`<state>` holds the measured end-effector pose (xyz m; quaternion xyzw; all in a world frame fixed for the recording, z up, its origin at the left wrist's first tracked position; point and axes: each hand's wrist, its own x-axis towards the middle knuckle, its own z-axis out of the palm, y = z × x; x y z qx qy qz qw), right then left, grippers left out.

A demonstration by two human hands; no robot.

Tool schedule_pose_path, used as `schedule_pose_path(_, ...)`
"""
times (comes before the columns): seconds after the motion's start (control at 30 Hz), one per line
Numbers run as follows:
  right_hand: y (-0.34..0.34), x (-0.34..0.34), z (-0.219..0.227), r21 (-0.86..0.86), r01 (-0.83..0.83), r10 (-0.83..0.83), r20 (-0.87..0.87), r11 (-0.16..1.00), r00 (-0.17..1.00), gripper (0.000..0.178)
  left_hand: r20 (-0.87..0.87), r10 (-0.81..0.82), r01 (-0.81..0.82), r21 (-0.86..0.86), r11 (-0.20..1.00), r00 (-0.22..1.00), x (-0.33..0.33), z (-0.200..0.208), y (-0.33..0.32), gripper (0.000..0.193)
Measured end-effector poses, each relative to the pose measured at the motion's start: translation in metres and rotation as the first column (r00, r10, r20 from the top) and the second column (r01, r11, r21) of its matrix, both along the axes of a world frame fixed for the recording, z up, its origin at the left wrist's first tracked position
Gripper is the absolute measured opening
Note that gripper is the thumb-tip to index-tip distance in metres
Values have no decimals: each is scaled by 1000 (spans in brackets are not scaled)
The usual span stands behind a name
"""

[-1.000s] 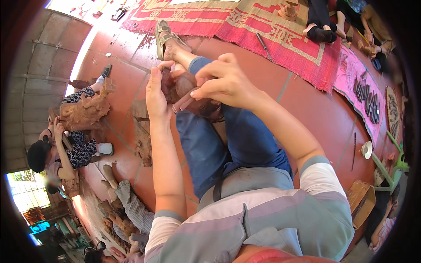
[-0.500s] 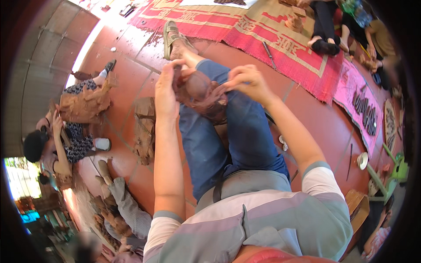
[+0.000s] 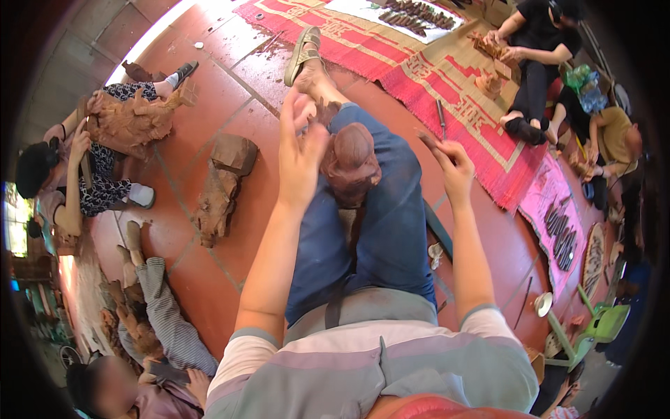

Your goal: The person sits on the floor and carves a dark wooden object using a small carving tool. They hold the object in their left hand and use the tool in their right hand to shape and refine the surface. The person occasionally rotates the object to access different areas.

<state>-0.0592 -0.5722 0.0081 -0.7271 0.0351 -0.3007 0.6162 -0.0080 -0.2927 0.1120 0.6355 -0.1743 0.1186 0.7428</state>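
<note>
A reddish-brown wood carving (image 3: 354, 155) with a smooth rounded top rests between my knees. Beside its left edge is my left hand (image 3: 300, 150), fingers stretched and apart, the thumb blurred; whether it touches the carving I cannot tell. Off to the right, away from the carving, my right hand (image 3: 455, 167) pinches a small flat brown strip (image 3: 428, 142) that points up and left. What the strip is made of cannot be made out.
Left of my legs, a carved wood piece (image 3: 218, 202) and a wood block (image 3: 234, 153) lie on the tiles. A chisel-like tool (image 3: 441, 119) lies on the red mat (image 3: 481, 150). Several tools rest on a pink cloth (image 3: 541, 188). Other people work on carvings at both sides.
My right hand has moved right, away from the carving, with the strip in its fingers. The left hand has shifted from gripping the carving's side to spread fingers. The view has shifted too.
</note>
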Motion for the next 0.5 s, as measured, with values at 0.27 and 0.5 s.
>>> schedule_pose_path(0.27,40,-37,14,558,23,71,-146,830,987,21,603,132,-561,610,560,787,-25,-7,-2,68)
schedule_pose_path(0.5,67,6,13,906,-42,336,-112,421,935,27,550,271,-486,292,824,790,2,0,4,26)
